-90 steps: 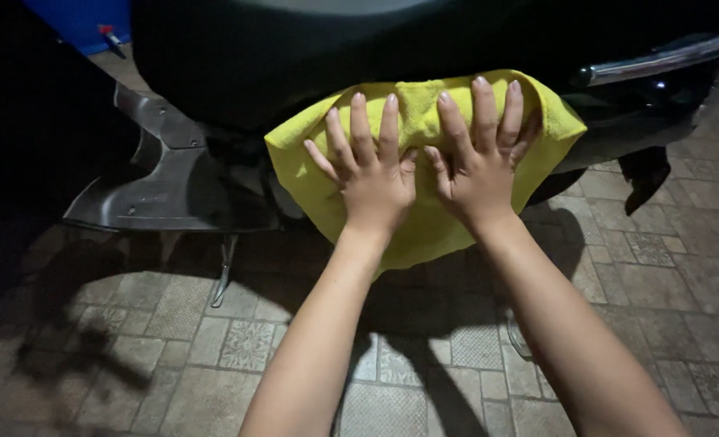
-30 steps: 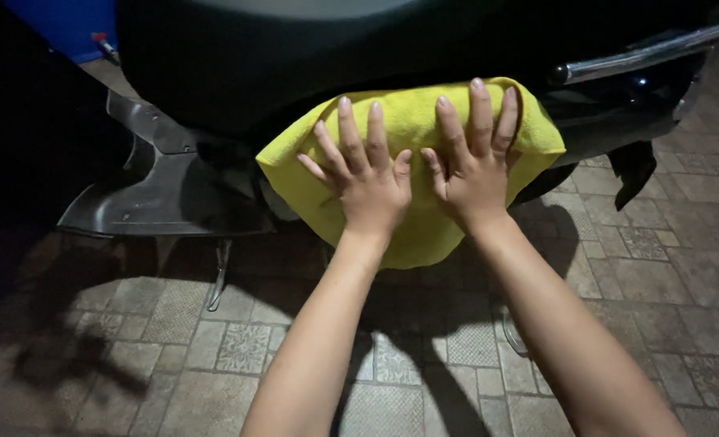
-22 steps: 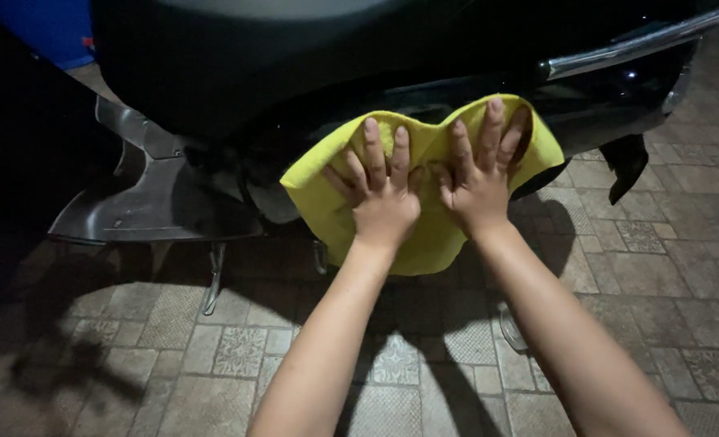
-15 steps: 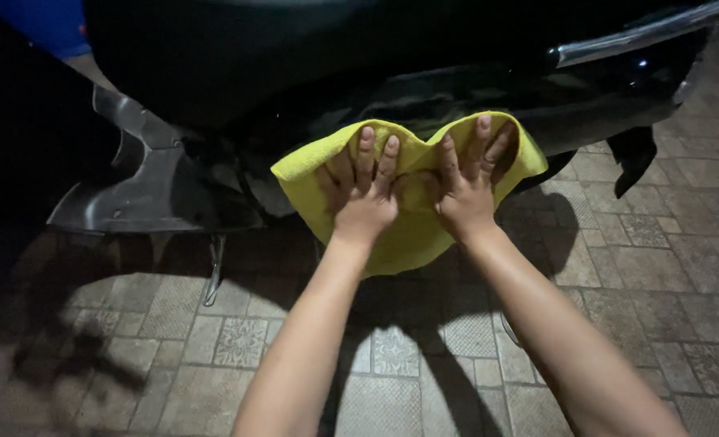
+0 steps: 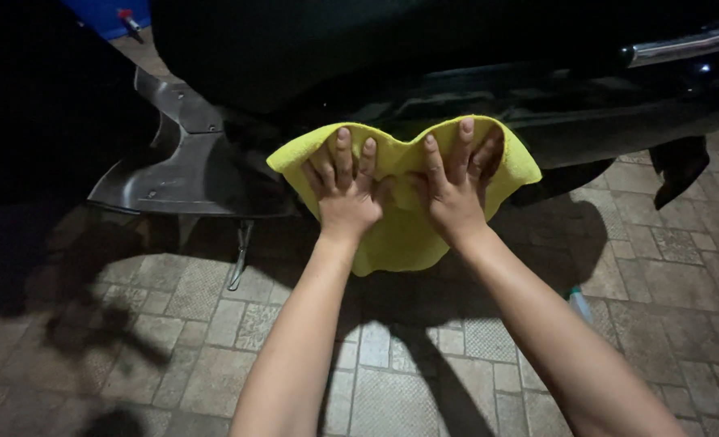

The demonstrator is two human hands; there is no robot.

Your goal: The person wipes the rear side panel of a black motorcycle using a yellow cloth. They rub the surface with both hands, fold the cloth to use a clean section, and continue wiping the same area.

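A: Entry, head view. What is the left hand (image 5: 345,198) doing?

B: It is lying palm-down on the cloth (image 5: 404,235), fingers spread and pressing flat, not curled around anything. The fingertips are reaching the cloth's upper edge.

A: And the right hand (image 5: 450,194)?

B: It is doing the same just beside the left, thumbs nearly meeting. It is open too, fingers splayed and flat on the cloth, gripping nothing.

A: Where is the cloth sitting?

B: It is lying under both palms, draped against the dark body (image 5: 473,89) of a scooter. Its top edge is rising into two humps at the fingertips; its lower corner is hanging below the wrists, between the forearms.

A: What is lying around the hands?

B: Left of the left hand, a grey footboard (image 5: 181,166) is jutting out, with a stand (image 5: 240,257) slanting down from it onto the paving (image 5: 214,324). Above and right of the right hand, a chrome rail (image 5: 683,47) is catching light. Far up-left, something blue (image 5: 105,14) is showing, too cropped to identify. The forearms are casting shadows on the paving below.
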